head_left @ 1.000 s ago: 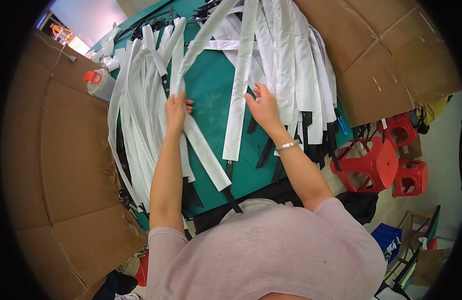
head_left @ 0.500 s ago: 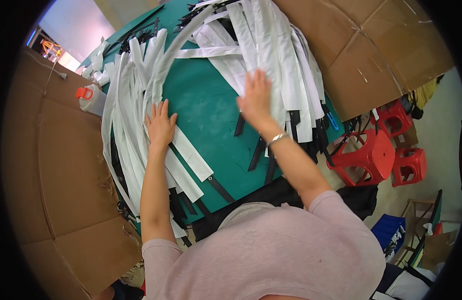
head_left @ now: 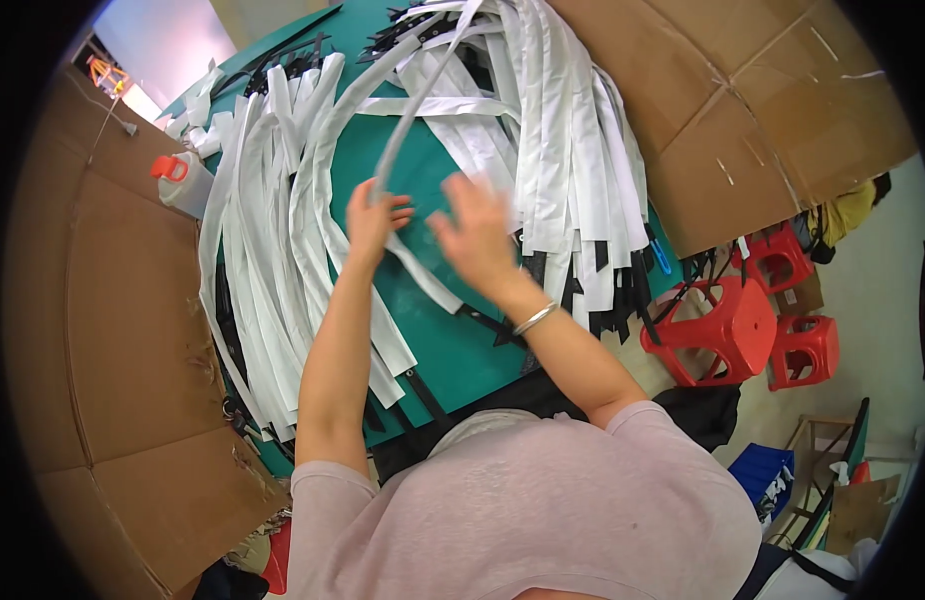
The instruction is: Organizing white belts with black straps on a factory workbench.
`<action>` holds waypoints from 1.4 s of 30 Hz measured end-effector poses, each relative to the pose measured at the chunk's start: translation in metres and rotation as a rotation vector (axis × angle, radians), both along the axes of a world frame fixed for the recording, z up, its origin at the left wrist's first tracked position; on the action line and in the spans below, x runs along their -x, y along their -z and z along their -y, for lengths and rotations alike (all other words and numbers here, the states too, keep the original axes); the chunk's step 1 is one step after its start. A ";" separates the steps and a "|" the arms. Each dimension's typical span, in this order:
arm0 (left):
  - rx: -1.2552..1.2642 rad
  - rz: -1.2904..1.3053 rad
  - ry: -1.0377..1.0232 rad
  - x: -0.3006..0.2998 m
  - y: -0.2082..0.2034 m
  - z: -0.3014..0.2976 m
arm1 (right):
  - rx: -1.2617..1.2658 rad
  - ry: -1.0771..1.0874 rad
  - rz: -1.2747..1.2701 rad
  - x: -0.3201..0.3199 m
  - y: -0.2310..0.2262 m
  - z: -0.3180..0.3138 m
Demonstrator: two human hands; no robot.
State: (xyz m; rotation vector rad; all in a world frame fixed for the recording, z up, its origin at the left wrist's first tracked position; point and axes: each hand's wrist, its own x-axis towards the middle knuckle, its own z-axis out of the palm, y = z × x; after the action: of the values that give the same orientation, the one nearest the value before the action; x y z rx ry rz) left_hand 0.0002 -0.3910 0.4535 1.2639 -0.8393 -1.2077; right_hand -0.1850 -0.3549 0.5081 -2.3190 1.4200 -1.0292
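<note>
Evidently the sorting out is only partial, judging by how the pieces lie: many white strips with black ends form a left bundle [head_left: 258,230] and a right bundle [head_left: 573,150], while one held strip [head_left: 430,281] runs between them over the middle of the table [head_left: 458,360]. Which bundle counts as finished, I cannot tell. The left hand [head_left: 379,222] has its fingers curled round that strip, pinching it partway along; its lower end slants toward the right forearm. The right hand [head_left: 473,235], blurred, looks spread and apart from the strip, near the right bundle. Green covers the table, with a blue item [head_left: 659,253] by its right edge. Tall cardboard stands at left [head_left: 143,300] and right [head_left: 773,120], a white jug [head_left: 190,190] with an orange cap beside the left sheet. Beyond, red stools [head_left: 728,325] and a blue bin [head_left: 761,472] occupy the pale floor [head_left: 873,330].
</note>
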 end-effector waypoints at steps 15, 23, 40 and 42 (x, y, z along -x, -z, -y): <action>0.365 0.985 -0.249 0.000 -0.066 -0.043 | 0.154 0.177 -0.350 -0.001 0.035 0.009; 0.385 1.132 -0.176 -0.028 -0.003 -0.038 | 0.072 0.327 -0.034 0.025 0.021 0.021; 0.492 0.909 0.153 0.017 -0.062 -0.048 | -0.069 -0.373 -0.035 -0.060 0.063 -0.050; 0.556 1.264 0.356 0.005 -0.034 -0.029 | -0.339 -0.476 0.008 -0.051 0.045 -0.043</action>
State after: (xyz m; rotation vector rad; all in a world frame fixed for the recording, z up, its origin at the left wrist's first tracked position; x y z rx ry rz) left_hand -0.0049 -0.3618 0.4877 1.3495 -2.1965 -0.2109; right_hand -0.1339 -0.3123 0.4628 -2.2284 0.8811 -0.6057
